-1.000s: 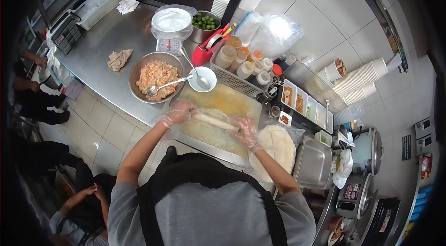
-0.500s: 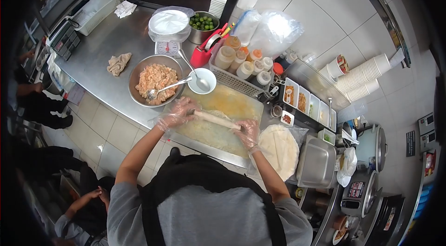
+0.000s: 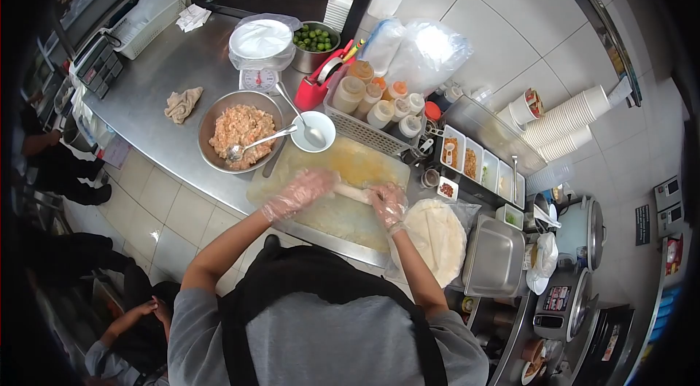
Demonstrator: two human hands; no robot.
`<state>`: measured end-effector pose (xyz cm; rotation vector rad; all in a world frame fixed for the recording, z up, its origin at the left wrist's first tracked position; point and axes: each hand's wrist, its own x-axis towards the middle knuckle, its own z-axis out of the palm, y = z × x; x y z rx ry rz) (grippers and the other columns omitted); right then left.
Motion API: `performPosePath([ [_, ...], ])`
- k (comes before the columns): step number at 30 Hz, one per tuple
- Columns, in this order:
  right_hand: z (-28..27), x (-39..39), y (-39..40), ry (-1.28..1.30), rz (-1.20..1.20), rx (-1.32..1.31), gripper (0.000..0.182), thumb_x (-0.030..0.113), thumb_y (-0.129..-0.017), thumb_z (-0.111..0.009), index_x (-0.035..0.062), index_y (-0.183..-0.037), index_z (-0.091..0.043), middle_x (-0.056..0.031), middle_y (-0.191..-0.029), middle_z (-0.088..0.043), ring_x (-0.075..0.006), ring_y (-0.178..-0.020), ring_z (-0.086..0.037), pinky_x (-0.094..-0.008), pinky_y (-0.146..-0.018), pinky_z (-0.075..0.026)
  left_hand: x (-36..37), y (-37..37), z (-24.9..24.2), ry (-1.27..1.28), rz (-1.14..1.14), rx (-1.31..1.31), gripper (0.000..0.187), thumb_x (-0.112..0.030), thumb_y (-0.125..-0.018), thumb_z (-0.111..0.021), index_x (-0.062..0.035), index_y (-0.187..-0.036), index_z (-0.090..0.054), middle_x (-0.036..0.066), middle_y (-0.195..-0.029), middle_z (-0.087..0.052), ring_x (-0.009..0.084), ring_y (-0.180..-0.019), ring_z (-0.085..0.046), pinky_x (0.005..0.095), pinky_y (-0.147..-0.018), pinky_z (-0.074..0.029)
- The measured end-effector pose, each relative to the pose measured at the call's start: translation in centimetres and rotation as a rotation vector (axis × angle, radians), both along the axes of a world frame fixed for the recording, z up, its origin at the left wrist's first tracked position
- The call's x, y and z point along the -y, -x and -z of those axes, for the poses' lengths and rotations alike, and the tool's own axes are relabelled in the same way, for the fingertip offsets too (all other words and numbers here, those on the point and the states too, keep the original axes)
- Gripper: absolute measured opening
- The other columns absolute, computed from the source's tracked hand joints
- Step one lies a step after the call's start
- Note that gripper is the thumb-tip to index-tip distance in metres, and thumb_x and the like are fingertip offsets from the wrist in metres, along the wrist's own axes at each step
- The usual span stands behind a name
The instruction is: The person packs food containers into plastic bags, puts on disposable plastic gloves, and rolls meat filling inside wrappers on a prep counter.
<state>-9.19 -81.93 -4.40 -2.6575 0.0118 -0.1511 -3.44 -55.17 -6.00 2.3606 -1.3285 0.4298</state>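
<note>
A pale, thin uncooked spring roll (image 3: 354, 193) lies across the smeared cutting board (image 3: 328, 222). My right hand (image 3: 388, 203), in a clear plastic glove, has its fingers closed around the roll's right end. Over the left part of the roll is my gloved left hand (image 3: 300, 193), smeared by motion, so its grip cannot be made out. Right of the board sits a stack of round, pale wrappers (image 3: 435, 236) on plastic. A steel bowl (image 3: 206, 141) of orange-pink minced filling (image 3: 244, 130), with a spoon (image 3: 262, 141) in it, stands behind my left hand.
A white bowl (image 3: 327, 125) with another spoon touches the board's far edge. Behind it are a basket of squeeze bottles (image 3: 368, 123), a scale (image 3: 259, 79) and a pot of green citrus (image 3: 315, 39). A steel tray (image 3: 494, 255) stands at right. Other people (image 3: 127, 327) are at left.
My left hand has shifted right and inward along the roll, from its left end, and is now blurred. My right hand stays at the right end.
</note>
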Motion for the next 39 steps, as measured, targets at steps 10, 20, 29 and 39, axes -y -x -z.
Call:
performPosePath([
  [10,0.7,-5.4,1.7,0.348,-0.313,0.058,0.070,0.020,-0.081,-0.056,0.0115,-0.141,-0.022,-0.0111,-0.144,-0.027,-0.0244,-0.132,-0.028,-0.0511,-0.109,-0.011,1.6,-1.1,0.8,-0.129,0.103,-0.026,0.057,-0.019,-0.081,-0.054,-0.0076,-0.134,-0.037,0.011,-0.139,-0.036,0.0285,-0.129,-0.034,0.0465,-0.104,-0.028],
  [20,-0.5,-3.4,-2.7,0.308,-0.329,0.024,0.068,0.023,-0.074,-0.062,0.0097,-0.135,-0.034,-0.0139,-0.116,-0.047,-0.0308,-0.107,-0.046,-0.0439,-0.092,-0.037,3.0,-3.5,-2.9,-0.373,0.022,-0.290,0.049,-0.023,-0.081,-0.055,-0.0123,-0.127,-0.045,0.012,-0.119,-0.051,0.0282,-0.111,-0.048,0.0420,-0.091,-0.039],
  [29,1.6,-4.1,2.1,0.219,-0.411,-0.035,0.059,0.022,-0.073,-0.064,0.0123,-0.128,-0.045,-0.0137,-0.105,-0.050,-0.0312,-0.100,-0.048,-0.0416,-0.084,-0.042,1.0,0.9,1.5,-0.195,0.094,0.053,0.053,-0.031,-0.074,-0.062,-0.0106,-0.121,-0.050,0.007,-0.091,-0.052,0.0243,-0.085,-0.051,0.0377,-0.071,-0.042],
  [39,0.2,1.0,0.1,0.033,-0.153,0.157,0.050,0.024,-0.081,-0.057,0.0119,-0.129,-0.047,-0.0140,-0.125,-0.047,-0.0316,-0.113,-0.046,-0.0441,-0.095,-0.036,2.4,-2.6,-1.5,-0.137,-0.003,0.055,0.061,-0.036,-0.076,-0.061,-0.0053,-0.125,-0.045,0.009,-0.103,-0.053,0.0253,-0.094,-0.050,0.0388,-0.080,-0.040],
])
